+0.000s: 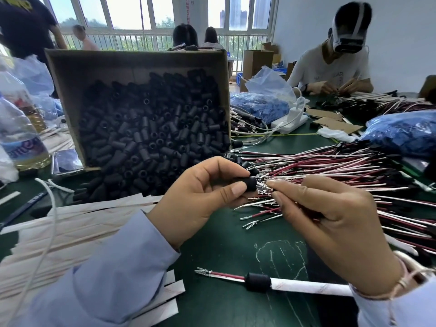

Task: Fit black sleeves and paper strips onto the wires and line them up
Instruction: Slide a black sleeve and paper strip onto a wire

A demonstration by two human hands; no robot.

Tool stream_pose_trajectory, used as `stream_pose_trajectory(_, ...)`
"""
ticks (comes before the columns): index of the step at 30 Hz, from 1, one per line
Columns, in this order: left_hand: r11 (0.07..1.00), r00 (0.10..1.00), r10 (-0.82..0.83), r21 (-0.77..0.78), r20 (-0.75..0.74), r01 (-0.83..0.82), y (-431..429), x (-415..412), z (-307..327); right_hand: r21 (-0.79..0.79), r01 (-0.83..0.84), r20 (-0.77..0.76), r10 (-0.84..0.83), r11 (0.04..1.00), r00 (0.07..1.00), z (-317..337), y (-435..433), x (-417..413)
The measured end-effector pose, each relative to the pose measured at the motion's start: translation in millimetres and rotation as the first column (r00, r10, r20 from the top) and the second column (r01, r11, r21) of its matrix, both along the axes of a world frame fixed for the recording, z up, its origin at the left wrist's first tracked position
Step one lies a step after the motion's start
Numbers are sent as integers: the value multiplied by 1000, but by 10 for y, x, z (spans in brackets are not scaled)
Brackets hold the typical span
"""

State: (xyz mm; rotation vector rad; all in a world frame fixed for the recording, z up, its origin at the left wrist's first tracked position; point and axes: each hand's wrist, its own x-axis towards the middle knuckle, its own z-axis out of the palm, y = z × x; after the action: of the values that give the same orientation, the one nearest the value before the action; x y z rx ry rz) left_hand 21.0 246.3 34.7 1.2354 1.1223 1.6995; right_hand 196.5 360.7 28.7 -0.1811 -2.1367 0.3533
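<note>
The box [94, 67] of sleeves [153, 128] sits at eleven o'clock, paper strips [82, 227] at eight, the wire pile [330, 171] at two.

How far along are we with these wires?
Done: one finished wire lies in front, sleeved and papered. In hand: left hand holds a sleeve, right hand pinches wire ends at its mouth. Left: the wire pile, mostly bare, and the stack of strips.

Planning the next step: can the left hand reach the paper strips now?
Likely yes: paper strips lie uncovered right beside the left hand. But it grips a black sleeve, so its fingers are busy.
</note>
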Motion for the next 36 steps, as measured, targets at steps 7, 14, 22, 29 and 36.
stream_pose_trajectory(7, 997, 992, -19, -76, -126, 9, -33, -85, 45, -83, -45, 27, 47, 996, 999, -52, -45, -65)
stream_pose_trajectory(14, 986, 990, -73, -160, -119, 54, -88, -178, 124, -189, -81, 87, 99, 979, 991, -62, -63, -90)
stream_pose_trajectory(22, 992, 957, -62, -125, -284, 27, -90, -150, 180, -227, -78, 116, 107, 971, 987, -49, -141, -104)
stream_pose_trajectory(29, 975, 860, -27, -205, -510, -91, -29, -60, -17, -207, 85, 570, 50, 975, 820, -174, -301, -116)
stream_pose_trajectory(36, 992, 631, 88, 12, -771, -123, 7, 104, -140, -299, 165, 560, 33, 940, 828, -240, -277, -228)
